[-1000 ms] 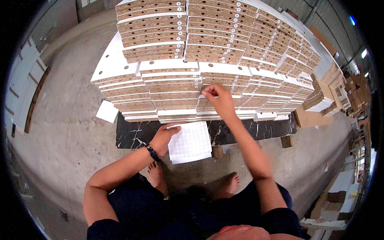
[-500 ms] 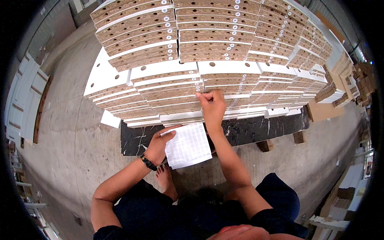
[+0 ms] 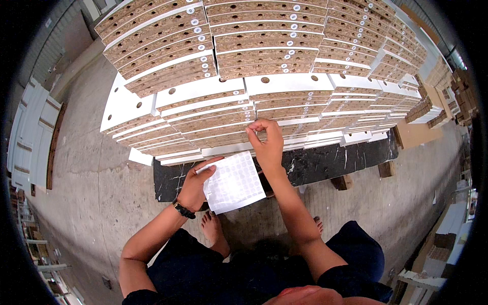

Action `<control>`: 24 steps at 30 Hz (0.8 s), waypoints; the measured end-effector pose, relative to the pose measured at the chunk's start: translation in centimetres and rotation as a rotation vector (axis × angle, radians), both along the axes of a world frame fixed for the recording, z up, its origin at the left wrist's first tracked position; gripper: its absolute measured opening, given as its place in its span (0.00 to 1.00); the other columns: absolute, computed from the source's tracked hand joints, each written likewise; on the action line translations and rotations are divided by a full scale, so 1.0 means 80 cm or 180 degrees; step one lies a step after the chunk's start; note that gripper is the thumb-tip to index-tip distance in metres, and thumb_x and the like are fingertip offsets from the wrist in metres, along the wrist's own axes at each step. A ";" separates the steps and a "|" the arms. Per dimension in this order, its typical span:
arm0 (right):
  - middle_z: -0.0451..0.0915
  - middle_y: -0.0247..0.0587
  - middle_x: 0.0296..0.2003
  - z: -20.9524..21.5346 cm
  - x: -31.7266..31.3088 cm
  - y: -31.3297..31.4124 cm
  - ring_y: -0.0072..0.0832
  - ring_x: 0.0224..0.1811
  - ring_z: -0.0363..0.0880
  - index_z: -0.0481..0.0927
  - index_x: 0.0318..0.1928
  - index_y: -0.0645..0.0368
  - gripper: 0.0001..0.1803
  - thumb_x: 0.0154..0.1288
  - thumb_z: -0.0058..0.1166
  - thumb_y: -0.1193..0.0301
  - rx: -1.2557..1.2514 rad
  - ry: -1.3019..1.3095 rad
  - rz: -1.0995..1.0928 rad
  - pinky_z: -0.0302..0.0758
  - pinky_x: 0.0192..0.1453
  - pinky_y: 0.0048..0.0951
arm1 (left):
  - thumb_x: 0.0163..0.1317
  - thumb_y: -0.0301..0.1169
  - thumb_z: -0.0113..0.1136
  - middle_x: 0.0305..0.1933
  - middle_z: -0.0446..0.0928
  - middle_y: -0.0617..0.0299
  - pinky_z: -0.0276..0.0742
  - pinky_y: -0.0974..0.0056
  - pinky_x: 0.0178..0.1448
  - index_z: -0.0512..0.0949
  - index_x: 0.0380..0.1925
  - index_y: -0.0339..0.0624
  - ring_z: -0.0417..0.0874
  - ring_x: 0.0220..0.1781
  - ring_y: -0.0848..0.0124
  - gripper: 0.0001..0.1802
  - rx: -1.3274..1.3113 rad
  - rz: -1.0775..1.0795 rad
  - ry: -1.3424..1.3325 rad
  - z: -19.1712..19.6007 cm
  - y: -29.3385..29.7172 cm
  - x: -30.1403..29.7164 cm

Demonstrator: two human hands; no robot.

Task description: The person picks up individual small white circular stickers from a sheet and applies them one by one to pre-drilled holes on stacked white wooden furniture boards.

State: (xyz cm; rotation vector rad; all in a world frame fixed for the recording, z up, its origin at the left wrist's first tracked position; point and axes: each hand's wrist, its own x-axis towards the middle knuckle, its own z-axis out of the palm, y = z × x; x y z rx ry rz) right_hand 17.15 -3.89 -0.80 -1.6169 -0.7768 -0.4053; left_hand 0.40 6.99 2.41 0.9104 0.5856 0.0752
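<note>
My left hand (image 3: 195,186) grips a white sheet of round stickers (image 3: 234,182) by its left side, thumb on top. Up against the edges of a stack of white-faced particle boards (image 3: 213,126), my right hand (image 3: 268,144) has thumb and forefinger pinched together; whether a sticker sits between the fingertips is too small to make out. Small round white stickers (image 3: 290,52) run in columns down the drilled brown edges of the upper boards. Similar stickers mark several lower board edges near my right fingertips.
Beneath the stack lies a black marble-patterned board (image 3: 325,165) on wooden blocks (image 3: 341,182). More white panels (image 3: 35,137) stand at the far left. Cardboard (image 3: 419,133) and further stacks are at the right. My bare feet (image 3: 214,231) are on the concrete floor close to the stack.
My right hand has shifted slightly down, staying pinched by the board edges. The left hand and sticker sheet have moved a little left and up in view.
</note>
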 end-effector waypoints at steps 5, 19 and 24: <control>0.73 0.37 0.26 0.000 0.003 0.002 0.27 0.26 0.70 0.73 0.29 0.61 0.11 0.47 0.63 0.78 -0.0082 -0.0037 -0.0344 0.68 0.33 0.25 | 0.62 0.25 0.49 0.48 0.75 0.56 0.73 0.68 0.49 0.72 0.49 0.33 0.77 0.46 0.71 0.16 0.0013 -0.0020 0.0003 -0.002 0.000 0.005; 0.71 0.28 0.29 0.024 -0.038 -0.039 0.15 0.32 0.68 0.71 0.43 0.60 0.12 0.61 0.54 0.70 -0.0212 0.2029 0.1857 0.66 0.39 0.17 | 0.62 0.27 0.49 0.47 0.76 0.57 0.72 0.68 0.48 0.74 0.48 0.37 0.77 0.45 0.72 0.15 0.1375 0.0249 -0.0357 0.048 0.034 -0.025; 0.72 0.31 0.36 0.024 -0.076 -0.024 0.17 0.37 0.70 0.57 0.57 0.57 0.25 0.64 0.49 0.63 0.0608 0.2513 0.2612 0.67 0.42 0.18 | 0.60 0.25 0.49 0.48 0.76 0.54 0.69 0.64 0.55 0.76 0.47 0.39 0.77 0.50 0.65 0.15 0.3431 -0.0463 -0.0728 0.058 0.024 -0.024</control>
